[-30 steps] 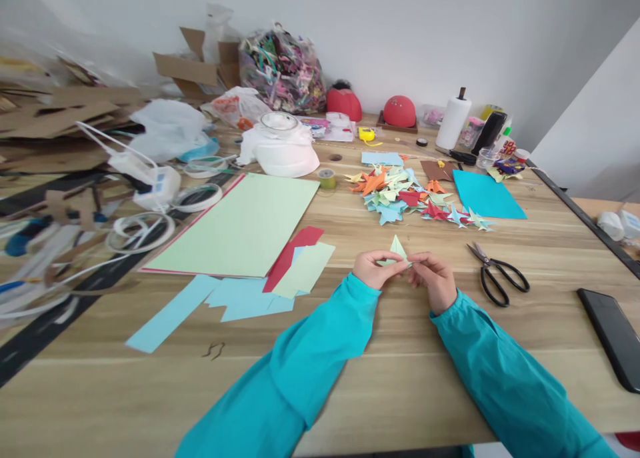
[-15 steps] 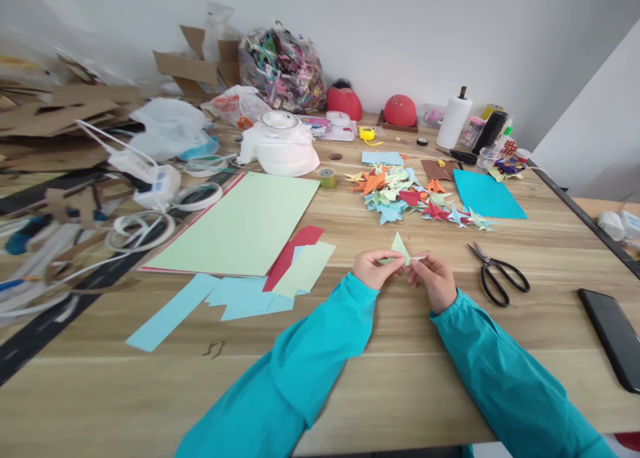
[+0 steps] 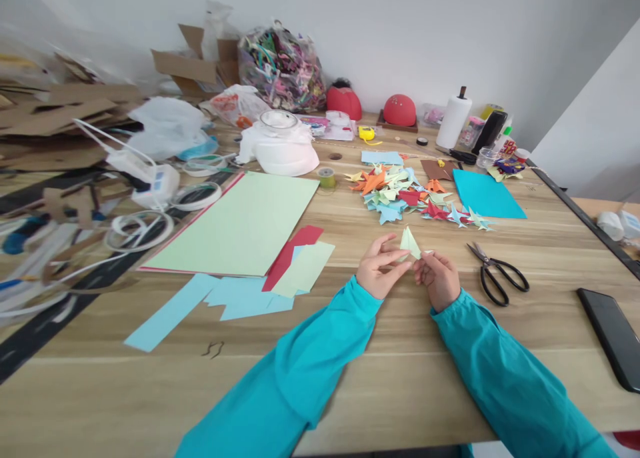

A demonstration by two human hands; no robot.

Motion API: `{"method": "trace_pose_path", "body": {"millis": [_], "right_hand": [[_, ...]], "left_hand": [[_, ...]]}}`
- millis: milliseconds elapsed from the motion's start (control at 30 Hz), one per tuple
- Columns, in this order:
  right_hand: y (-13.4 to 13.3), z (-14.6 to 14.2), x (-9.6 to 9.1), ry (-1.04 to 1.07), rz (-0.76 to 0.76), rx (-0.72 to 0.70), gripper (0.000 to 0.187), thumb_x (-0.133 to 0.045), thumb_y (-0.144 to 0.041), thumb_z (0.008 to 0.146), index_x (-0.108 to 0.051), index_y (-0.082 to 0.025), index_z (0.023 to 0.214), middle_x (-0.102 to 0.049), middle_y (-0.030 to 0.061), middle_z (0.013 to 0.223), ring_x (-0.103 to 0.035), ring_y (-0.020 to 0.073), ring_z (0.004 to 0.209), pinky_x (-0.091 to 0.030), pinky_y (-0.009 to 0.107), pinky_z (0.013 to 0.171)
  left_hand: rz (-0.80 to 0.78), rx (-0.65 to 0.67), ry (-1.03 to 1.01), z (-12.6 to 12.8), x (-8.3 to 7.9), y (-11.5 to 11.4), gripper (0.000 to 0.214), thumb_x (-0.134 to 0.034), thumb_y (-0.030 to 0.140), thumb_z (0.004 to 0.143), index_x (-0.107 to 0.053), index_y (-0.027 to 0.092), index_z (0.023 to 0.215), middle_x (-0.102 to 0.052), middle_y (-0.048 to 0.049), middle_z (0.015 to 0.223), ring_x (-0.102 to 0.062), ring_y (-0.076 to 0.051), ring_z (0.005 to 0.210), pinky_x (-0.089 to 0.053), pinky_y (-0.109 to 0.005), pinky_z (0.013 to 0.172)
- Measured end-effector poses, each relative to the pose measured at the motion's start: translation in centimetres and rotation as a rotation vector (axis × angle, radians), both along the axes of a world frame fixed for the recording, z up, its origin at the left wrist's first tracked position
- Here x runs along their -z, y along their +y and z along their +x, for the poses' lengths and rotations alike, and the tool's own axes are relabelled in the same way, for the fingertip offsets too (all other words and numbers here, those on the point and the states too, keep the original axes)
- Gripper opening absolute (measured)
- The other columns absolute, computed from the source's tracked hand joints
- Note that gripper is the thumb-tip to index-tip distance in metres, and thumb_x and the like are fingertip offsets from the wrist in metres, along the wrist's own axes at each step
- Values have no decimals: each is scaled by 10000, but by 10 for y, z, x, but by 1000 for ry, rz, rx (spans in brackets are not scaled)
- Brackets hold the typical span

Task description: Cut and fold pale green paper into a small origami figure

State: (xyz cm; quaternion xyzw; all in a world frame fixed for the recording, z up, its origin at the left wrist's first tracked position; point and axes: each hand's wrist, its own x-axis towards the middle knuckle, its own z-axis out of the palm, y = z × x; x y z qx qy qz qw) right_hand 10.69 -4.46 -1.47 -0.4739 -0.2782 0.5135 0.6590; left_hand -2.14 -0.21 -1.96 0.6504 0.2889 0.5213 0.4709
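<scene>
A small light-green folded paper piece, pointed at the top like an origami crane, is held up just above the table. My right hand is closed, pinching its lower right side between thumb and forefinger, and a pale tip shows by the fingers. My left hand is at the left of the paper with its fingers apart; its fingertips are close to the paper's lower edge, and whether they touch is unclear. Just beyond both hands lies a pile of folded paper cranes in orange, red, green and blue.
Black-handled scissors and a phone lie to the right. Left are a large green sheet, blue paper strips and red and green offcuts. A turquoise sheet lies beside the pile. White cables are further left.
My left fingers have loosened from the paper and spread apart. The green folded piece has turned and shifted slightly right, staying in my right hand.
</scene>
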Motion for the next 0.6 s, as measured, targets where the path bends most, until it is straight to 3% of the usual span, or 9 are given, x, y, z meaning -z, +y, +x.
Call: {"method": "trace_pose_path", "body": {"millis": [200, 367, 433, 533, 600], "right_hand": [[0, 1, 5, -112, -2, -54, 177, -619, -279, 651, -519, -164, 562, -582, -18, 442, -463, 75, 326, -334, 181, 341], [-1, 1, 7, -112, 25, -46, 178, -604, -275, 665, -505, -169, 561, -583, -20, 455, -462, 75, 335, -330, 183, 343], [-1, 0, 6, -116, 27, -46, 181, -606, -275, 665, -500, -171, 561, -585, -22, 457, -462, 75, 337, -329, 183, 345], [-2, -1, 4, -158, 35, -50, 196, -605, -282, 673, -497, -171, 552, -587, -21, 452, -461, 72, 345, -331, 180, 354], [-3, -1, 2, -203, 46, -52, 201, -608, -282, 674, -500, -168, 548, -589, -21, 455, -462, 69, 351, -336, 178, 361]], "left_hand": [[-154, 58, 0, 1, 0, 3, 270, -701, 270, 591, -703, 167, 840, -538, -106, 1137, -577, -200, 896, -507, -286, 720], [-395, 97, -117, 1, 8, 14, 396, -746, 228, 499, -693, 154, 884, -580, -102, 1130, -478, -237, 1110, -405, -302, 909], [-497, 190, -142, 1, 9, 15, 412, -745, 261, 504, -690, 142, 894, -616, -102, 1072, -550, -231, 1004, -449, -316, 848], [-682, 348, -191, 1, 5, 12, 436, -725, 326, 538, -682, 121, 920, -683, -87, 810, -625, -181, 676, -512, -315, 643], [-730, 345, -219, 1, -1, 8, 376, -736, 304, 532, -698, 110, 852, -679, -64, 697, -618, -153, 606, -508, -273, 597]]}}
